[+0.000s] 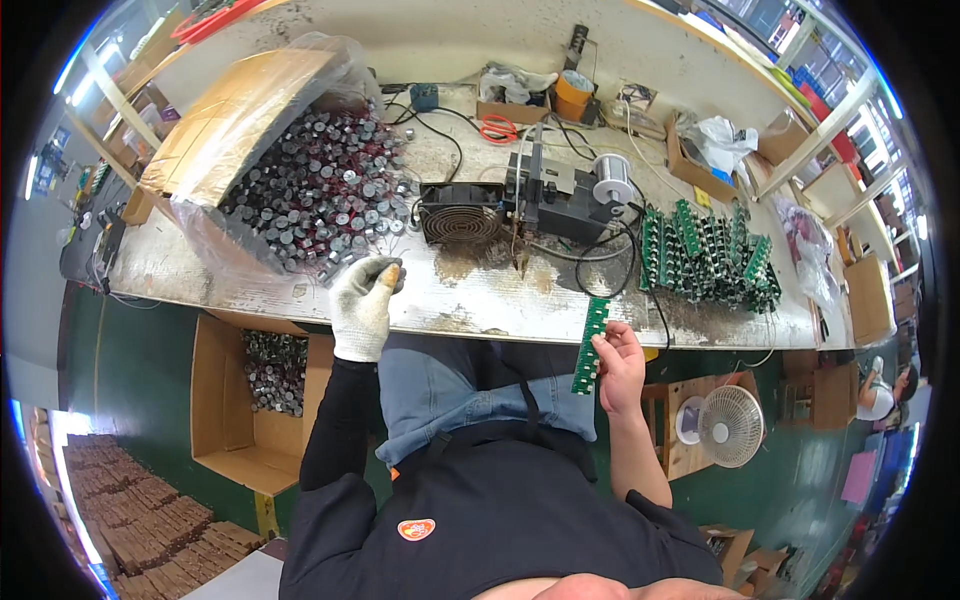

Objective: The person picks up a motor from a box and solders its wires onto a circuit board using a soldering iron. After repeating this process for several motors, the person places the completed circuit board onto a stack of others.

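Observation:
My right hand point(622, 368), bare, grips a narrow green circuit board strip point(590, 345) between thumb and fingers, just off the table's front edge. The strip stands roughly upright, with pale parts along one side. In a white glove with a stained thumb, my left hand point(362, 305) is closed in a pinch at the table's front edge. Something small and dark shows at its fingertips, too small to name. Just beyond that hand spreads a heap of small round metal parts with red wires point(325, 190), spilling from a tipped cardboard box point(235, 115) lined with clear plastic.
Mid-table stand a small fan point(462, 215) and a black machine point(570, 200) carrying a wire spool point(612, 180). Rows of green boards point(705, 250) lie to the right. Red scissors point(498, 128) rest farther back. Below the table are an open carton point(222, 400) and a white fan point(730, 427).

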The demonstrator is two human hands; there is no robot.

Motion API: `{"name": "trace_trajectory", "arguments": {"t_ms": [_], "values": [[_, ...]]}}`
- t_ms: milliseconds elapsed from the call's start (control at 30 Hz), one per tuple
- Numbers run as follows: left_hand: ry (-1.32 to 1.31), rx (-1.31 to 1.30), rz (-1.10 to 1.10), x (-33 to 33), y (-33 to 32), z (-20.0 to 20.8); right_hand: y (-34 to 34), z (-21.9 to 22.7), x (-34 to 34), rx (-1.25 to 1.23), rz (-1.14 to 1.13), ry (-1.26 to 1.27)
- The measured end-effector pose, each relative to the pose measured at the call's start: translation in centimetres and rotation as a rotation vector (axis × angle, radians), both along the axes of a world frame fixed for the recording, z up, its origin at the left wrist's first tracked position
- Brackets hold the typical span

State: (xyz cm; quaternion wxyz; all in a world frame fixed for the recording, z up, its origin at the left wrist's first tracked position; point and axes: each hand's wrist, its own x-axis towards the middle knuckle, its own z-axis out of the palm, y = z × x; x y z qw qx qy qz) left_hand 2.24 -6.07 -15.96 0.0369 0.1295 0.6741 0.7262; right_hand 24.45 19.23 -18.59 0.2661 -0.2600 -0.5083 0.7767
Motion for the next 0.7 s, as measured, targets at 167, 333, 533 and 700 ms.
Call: {"name": "trace_trajectory", "arguments": {"t_ms": [167,333,533,700], "values": [[0.27,-0.184,0.008,-1.2,1.9,-1.4,1.0,-0.4,-0.6,0.093,0.056,-0.137],[0.492,-0.471,0.075,-2.3,2.7,-2.2,2.2,-0.5,-3.3,0.225,0.152,-0.218],[0.07,-0.305,-0.08,0.0,3.3,-4.4,3.5,-0.5,-6.0,0.411,0.218,-0.418],[-0.017,-0.363,-0.139,2.1,3.5,-4.7,3.4,0.1,-6.7,0.626,0.255,-0.567]]}}
